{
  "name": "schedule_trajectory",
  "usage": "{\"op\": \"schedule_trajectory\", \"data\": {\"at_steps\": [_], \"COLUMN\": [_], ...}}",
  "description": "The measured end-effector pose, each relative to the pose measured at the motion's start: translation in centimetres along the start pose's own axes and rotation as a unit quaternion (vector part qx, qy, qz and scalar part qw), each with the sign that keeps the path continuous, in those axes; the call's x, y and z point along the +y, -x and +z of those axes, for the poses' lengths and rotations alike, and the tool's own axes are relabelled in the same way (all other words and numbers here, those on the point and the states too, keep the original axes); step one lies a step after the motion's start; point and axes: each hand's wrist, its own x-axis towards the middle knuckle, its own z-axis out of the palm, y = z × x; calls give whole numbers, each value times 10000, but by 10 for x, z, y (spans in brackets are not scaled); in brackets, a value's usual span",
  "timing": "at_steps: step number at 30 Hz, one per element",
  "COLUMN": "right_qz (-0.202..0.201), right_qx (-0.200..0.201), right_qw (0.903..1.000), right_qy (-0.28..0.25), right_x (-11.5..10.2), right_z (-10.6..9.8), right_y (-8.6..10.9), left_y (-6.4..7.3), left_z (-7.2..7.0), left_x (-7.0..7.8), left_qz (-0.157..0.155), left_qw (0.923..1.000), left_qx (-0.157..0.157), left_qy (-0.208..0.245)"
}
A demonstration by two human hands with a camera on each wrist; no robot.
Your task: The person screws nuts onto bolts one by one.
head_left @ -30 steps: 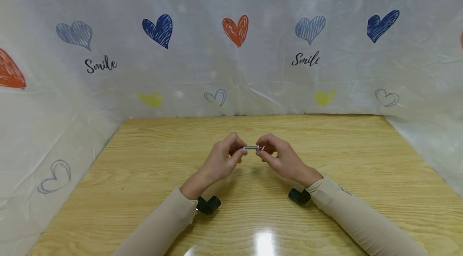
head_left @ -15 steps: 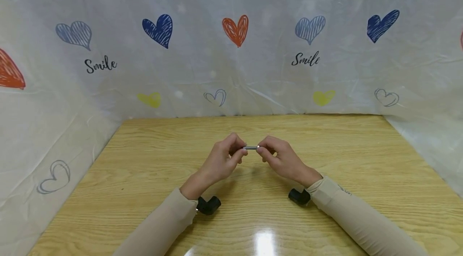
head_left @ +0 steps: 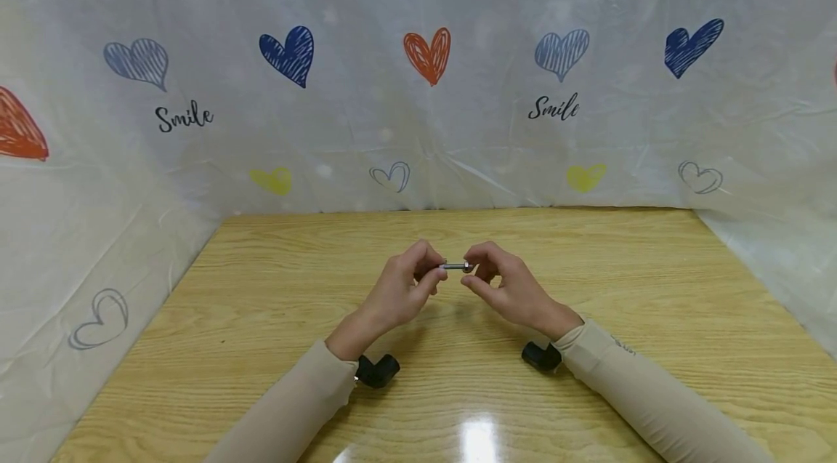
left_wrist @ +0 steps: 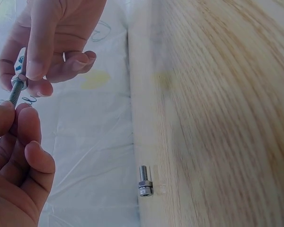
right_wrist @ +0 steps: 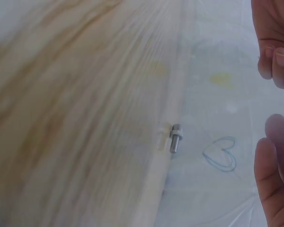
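Observation:
My left hand [head_left: 400,290] pinches one end of a metal bolt [head_left: 453,267] above the table, and that end is hidden by the fingers. The bolt lies level, pointing at my right hand [head_left: 511,288]. A hex nut [head_left: 467,267] sits on its shaft near the right end. The right fingers curl round this nut; in the head view the index finger is at its top and the thumb stands slightly below it. The left wrist view shows the threaded bolt [left_wrist: 16,92] between both hands. Another bolt with a nut [left_wrist: 145,182] stands on the table, also visible as a short bolt [right_wrist: 175,138] in the right wrist view.
The wooden table [head_left: 261,259] spreads under both hands. A white cloth [head_left: 484,143] printed with hearts hangs behind it and along the sides. Black angled pieces [head_left: 378,372] stick out at both cuffs.
The right fingertips closed over the nut half a second ago and have now parted, so the nut shows again. The left hand has kept its grip and place.

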Motion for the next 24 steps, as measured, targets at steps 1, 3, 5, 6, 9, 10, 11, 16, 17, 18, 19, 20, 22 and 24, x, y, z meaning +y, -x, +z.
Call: {"op": "schedule_trajectory", "data": {"at_steps": [1, 3, 5, 6, 9, 10, 11, 16, 17, 18, 19, 20, 22, 24], "right_qz": [-40, -94, -120, -127, -77, -56, -29, 51, 47, 29, 18, 3, -17, 19], "right_qx": [15, 43, 50, 48, 19, -5, -23, -42, -22, -3, 14, 32, 51, 48], "right_qw": [10000, 9999, 9999, 9999, 10000, 10000, 10000, 10000, 10000, 10000, 9999, 9999, 9999, 9998], "right_qy": [-16, -59, -87, -89, -23, -4, 8, 39, 51, 82, 105, 126, 160, 173], "right_x": [0, 0, 0, 0, -3, -8, -14, -35, -35, -34, -34, -34, -34, -35], "right_z": [0, 0, 1, 1, 1, 0, -2, -7, -7, -7, -7, -7, -7, -8], "right_y": [0, -1, -1, -1, -1, -2, -3, -6, -7, -7, -6, -7, -7, -6], "left_y": [0, 0, 0, 0, 0, 0, 0, -2, -2, -2, -2, -2, -2, -2], "left_z": [0, 0, 0, 1, 1, 1, 0, -5, -6, -6, -5, -5, -5, -5], "left_x": [0, 0, -1, -1, -1, 0, 5, 32, 37, 36, 36, 36, 37, 38], "left_qz": [2, 2, -15, -25, -67, -109, -147, -161, -134, -105, -95, -102, -120, -136], "left_qw": [10000, 10000, 10000, 10000, 9999, 9999, 9999, 9999, 9999, 9999, 10000, 9999, 9999, 9999], "left_qx": [-5, -12, -21, -24, -25, -23, -19, -14, -14, -16, -18, -17, -18, -27], "left_qy": [-1, 5, 24, 32, 75, 74, 71, -1, -6, -7, -12, -8, 5, 14]}}
